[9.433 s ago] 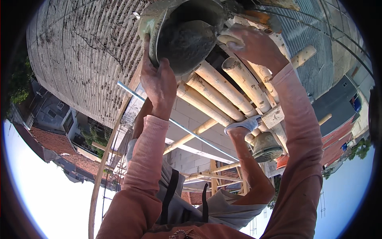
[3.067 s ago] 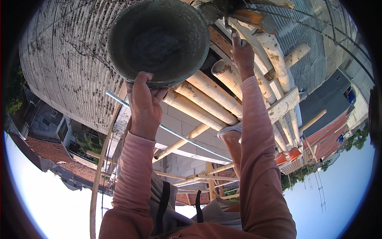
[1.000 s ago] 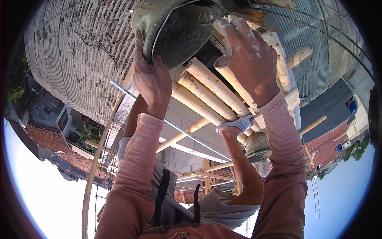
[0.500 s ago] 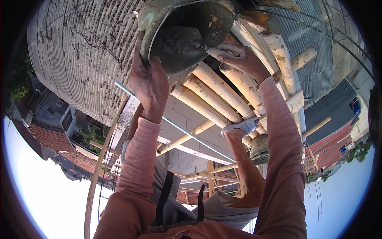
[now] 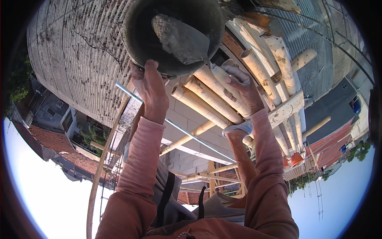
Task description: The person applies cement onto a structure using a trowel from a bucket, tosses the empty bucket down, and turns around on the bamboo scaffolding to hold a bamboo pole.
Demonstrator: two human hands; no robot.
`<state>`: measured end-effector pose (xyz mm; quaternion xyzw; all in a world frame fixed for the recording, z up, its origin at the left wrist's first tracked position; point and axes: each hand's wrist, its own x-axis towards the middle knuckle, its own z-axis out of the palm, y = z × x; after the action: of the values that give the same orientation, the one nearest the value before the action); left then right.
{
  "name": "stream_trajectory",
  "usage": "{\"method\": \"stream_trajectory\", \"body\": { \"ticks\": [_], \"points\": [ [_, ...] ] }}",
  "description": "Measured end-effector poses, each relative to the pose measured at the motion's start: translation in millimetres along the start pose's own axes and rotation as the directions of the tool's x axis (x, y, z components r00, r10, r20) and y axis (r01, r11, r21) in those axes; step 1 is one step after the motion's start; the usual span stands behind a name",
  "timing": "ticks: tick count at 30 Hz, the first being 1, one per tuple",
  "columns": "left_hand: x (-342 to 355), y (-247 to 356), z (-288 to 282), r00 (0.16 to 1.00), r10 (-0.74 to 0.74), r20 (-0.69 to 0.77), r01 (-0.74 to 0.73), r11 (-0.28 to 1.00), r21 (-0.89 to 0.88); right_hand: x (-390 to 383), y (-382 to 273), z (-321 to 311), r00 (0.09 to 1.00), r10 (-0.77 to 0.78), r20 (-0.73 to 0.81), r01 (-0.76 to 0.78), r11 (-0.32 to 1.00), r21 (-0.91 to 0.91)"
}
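Note:
My left hand (image 5: 151, 87) grips the near rim of a dark, mortar-stained bucket (image 5: 128, 42), thumb over the edge. The bucket is tilted so its dark inside faces me. In my right hand (image 5: 243, 85) is a trowel (image 5: 183, 40), its pale handle between my fingers. The trowel's blade, coated with wet grey mortar, lies across the bucket's mouth. How much mortar the bucket holds is too dark to tell.
Bamboo poles (image 5: 213, 99) lie side by side below my right hand, near my foot (image 5: 236, 129). A thin pale rod (image 5: 191, 135) crosses in front of a block wall (image 5: 179, 107). Corrugated roofing (image 5: 79, 59) spreads at the left, and wooden boards (image 5: 288, 107) stand at the right.
The bucket has shifted left and turned its opening more toward me. My right hand has come lower, and the trowel blade now shows more fully, raised within the bucket's mouth.

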<state>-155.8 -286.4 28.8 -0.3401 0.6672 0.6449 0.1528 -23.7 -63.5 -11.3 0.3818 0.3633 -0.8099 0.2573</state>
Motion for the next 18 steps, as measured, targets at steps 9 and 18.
{"method": "stream_trajectory", "body": {
  "ticks": [9,18],
  "points": [
    [0,20,-6,0.946,-0.288,-0.149,0.270,0.954,-0.127,-77,-1,37,0.963,0.005,-0.268,0.081,0.948,0.307],
    [7,2,-3,0.954,-0.279,-0.108,0.268,0.958,-0.104,97,-68,18,0.902,-0.210,-0.376,0.413,0.668,0.619]
  ]
}}
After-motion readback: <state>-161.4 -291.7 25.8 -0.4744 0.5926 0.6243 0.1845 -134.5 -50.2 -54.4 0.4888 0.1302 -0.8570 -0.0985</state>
